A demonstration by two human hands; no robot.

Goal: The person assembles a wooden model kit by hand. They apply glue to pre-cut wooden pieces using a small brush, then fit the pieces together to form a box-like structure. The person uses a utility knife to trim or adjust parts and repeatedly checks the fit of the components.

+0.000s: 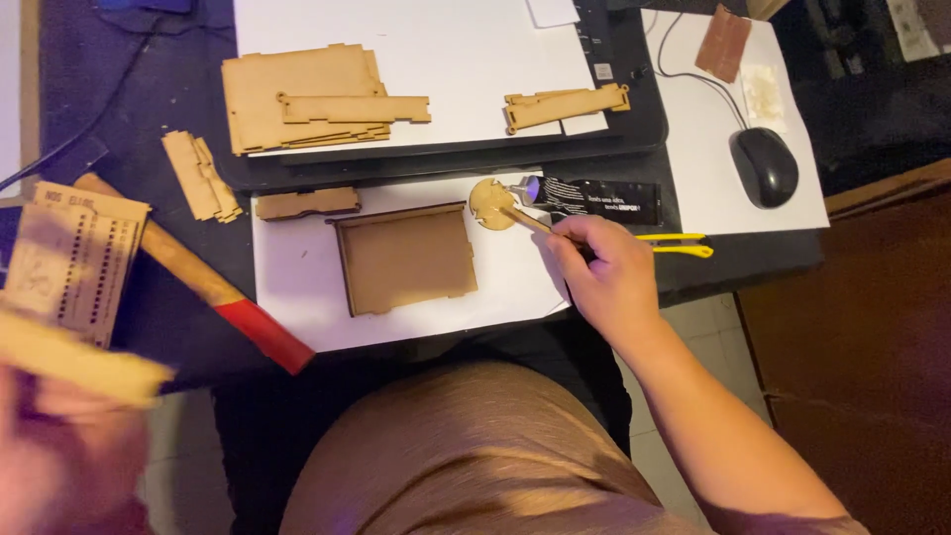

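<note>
Blurred pale wood fills the near left corner: the left hand (59,456) is close to the lens w/ a light wooden piece (74,365) across it, seemingly held, but the grip is too smeared to tell. Just beyond sits a perforated wooden sheet (69,260), then a hammer (203,282) w/ a wood handle and red grip lying diagonally on the dark worktop (129,109). Further back, a stack of flat laser-cut panels (302,97) rests on white paper, w/ small strips (201,176) beside it.

Centre: a shallow open wooden box (404,260) sits on a white sheet (297,282), a short wood piece (307,203) just above its left corner. To the right of the box lies a small round wooden disc (491,204), and a black glue tube (594,200) has its nozzle right at the disc. The right hand (609,272) is closed around a thin wooden stick (525,220), pinching it like a pen, tip on the disc. Yellow-handled tool (679,244) lies just behind the hand; a black mouse (764,166) is further right.

Risks, as I judge them: glue could smear off the disc onto the paper, since the disc is loose and could slide under the stick. Nozzle may ooze more while lying there. The left hand's piece is out of focus & near the edge, so could snag the hammer handle.
</note>
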